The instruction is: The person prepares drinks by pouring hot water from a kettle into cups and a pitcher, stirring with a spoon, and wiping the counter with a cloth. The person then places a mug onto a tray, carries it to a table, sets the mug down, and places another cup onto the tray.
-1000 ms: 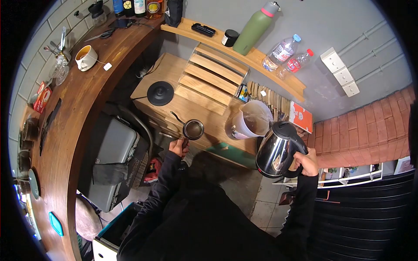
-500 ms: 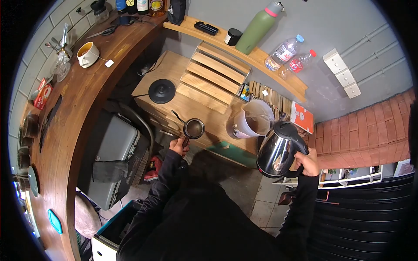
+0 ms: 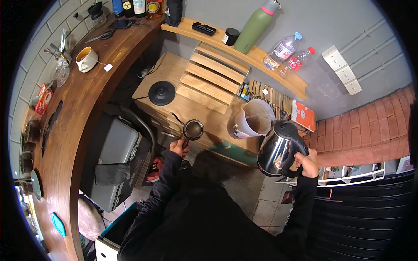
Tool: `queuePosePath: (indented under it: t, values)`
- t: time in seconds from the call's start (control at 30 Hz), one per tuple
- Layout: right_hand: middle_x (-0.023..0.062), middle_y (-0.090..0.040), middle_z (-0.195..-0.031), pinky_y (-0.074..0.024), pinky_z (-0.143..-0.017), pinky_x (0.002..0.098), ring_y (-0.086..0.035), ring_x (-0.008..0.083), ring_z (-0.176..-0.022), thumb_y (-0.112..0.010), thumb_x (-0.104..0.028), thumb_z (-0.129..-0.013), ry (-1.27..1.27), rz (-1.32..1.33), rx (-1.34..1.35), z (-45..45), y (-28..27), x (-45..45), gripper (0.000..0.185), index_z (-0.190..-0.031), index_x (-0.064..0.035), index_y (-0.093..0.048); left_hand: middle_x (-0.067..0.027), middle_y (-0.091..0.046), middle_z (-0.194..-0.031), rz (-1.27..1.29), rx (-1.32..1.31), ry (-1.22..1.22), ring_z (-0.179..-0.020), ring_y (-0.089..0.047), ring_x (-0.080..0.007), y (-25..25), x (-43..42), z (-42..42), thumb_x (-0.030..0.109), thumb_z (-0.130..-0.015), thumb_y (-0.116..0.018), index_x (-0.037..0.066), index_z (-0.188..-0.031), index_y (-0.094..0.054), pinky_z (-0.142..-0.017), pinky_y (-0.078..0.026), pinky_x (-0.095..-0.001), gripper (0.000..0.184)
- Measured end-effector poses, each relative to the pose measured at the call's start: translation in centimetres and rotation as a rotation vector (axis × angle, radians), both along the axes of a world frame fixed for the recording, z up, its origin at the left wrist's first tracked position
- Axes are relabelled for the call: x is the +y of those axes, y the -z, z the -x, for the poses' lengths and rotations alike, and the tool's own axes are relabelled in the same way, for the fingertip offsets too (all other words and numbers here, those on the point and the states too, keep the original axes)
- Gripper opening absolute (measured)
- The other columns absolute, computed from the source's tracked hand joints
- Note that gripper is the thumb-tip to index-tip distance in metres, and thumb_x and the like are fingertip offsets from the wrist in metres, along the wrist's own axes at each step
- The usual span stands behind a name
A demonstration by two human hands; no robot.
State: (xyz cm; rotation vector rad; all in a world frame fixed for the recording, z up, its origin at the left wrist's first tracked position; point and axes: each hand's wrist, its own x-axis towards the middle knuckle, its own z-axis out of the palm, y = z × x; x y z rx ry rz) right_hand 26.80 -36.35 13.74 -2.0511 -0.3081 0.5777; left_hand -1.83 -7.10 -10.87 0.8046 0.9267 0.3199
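My left hand [image 3: 179, 147] is closed round the handle of a small round metal pan-like vessel [image 3: 193, 129], held over the front edge of the wooden cabinet top [image 3: 209, 115]. In my right hand [image 3: 307, 163] is the handle of a shiny steel kettle [image 3: 278, 150] with a black lid. The kettle's spout is at the rim of a translucent plastic bucket [image 3: 250, 121], which stands on the cabinet. Whether liquid is flowing from the spout is too small to tell. A black round kettle base [image 3: 162, 93] lies on the cabinet, left of a slatted wooden rack [image 3: 212, 78].
A curved wooden counter [image 3: 89, 95] at the left bears a white cup [image 3: 86, 59] with a teabag tag. Along the wall shelf [image 3: 217, 37] stand a green bottle [image 3: 256, 28] and two plastic bottles. Books and an orange notebook [image 3: 302, 115] are behind the bucket.
The view has shifted slightly. Both hands keep their holds, and the kettle stays beside the bucket with nearly the same tilt.
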Motion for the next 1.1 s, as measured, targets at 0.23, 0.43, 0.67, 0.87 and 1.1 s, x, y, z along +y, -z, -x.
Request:
queuePosePath:
  t: [0.23,0.43,0.67,0.87,1.1]
  values:
    - [-0.0014,-0.050,-0.056,-0.0317,-0.040,0.0232,-0.042,0.0055,-0.043,-0.059,0.006,-0.071,0.081,-0.181,-0.068,0.6,2.1,-1.7,0.008,-0.068,-0.0001,-0.055,-0.0011,-0.043,-0.050,0.009,0.041,0.011,-0.035,-0.032,-0.0101,0.0,0.1,-0.2,0.040,-0.093,-0.043,0.004,-0.078,-0.057,-0.034,-0.025,-0.0283,0.041]
    - [-0.0008,-0.051,-0.057,-0.0316,-0.039,0.0230,-0.043,0.0060,-0.043,-0.059,0.007,-0.071,0.135,-0.257,-0.139,1.8,2.2,-2.3,0.010,-0.067,-0.0011,-0.054,0.0000,-0.041,-0.050,0.023,0.066,0.033,-0.036,-0.029,-0.0096,0.6,0.4,-0.6,0.043,-0.092,-0.042,0.006,-0.078,-0.057,-0.035,-0.022,-0.0277,0.042]
    - [-0.0011,-0.049,-0.055,-0.0309,-0.040,0.0226,-0.042,0.0058,-0.042,-0.057,0.008,-0.071,0.169,-0.316,-0.174,3.0,1.6,-2.7,0.011,-0.066,-0.0020,-0.054,-0.0012,-0.041,-0.050,0.014,0.057,0.029,-0.035,-0.031,-0.0109,0.8,0.9,-1.1,0.042,-0.090,-0.043,0.006,-0.079,-0.057,-0.035,-0.025,-0.0289,0.040]
    - [-0.0004,-0.047,-0.052,-0.0313,-0.040,0.0231,-0.040,0.0067,-0.041,-0.054,0.006,-0.074,0.168,-0.335,-0.228,3.8,0.6,-2.6,0.014,-0.062,-0.0024,-0.052,-0.0021,-0.045,-0.050,-0.294,0.066,0.042,-0.035,-0.035,-0.0117,7.3,2.4,-2.8,0.039,-0.089,-0.043,0.005,-0.077,-0.057,-0.034,-0.026,-0.0289,0.038]
    - [0.0015,-0.047,-0.053,-0.0325,-0.042,0.0239,-0.040,0.0087,-0.041,-0.053,0.006,-0.073,0.213,-0.390,-0.241,4.7,-0.7,-3.1,0.011,-0.063,-0.0001,-0.053,-0.0045,-0.056,-0.061,0.026,0.091,0.061,-0.045,-0.049,-0.0125,8.8,5.9,-5.2,0.008,-0.083,-0.053,0.003,-0.088,-0.059,-0.039,-0.038,-0.0268,0.009]
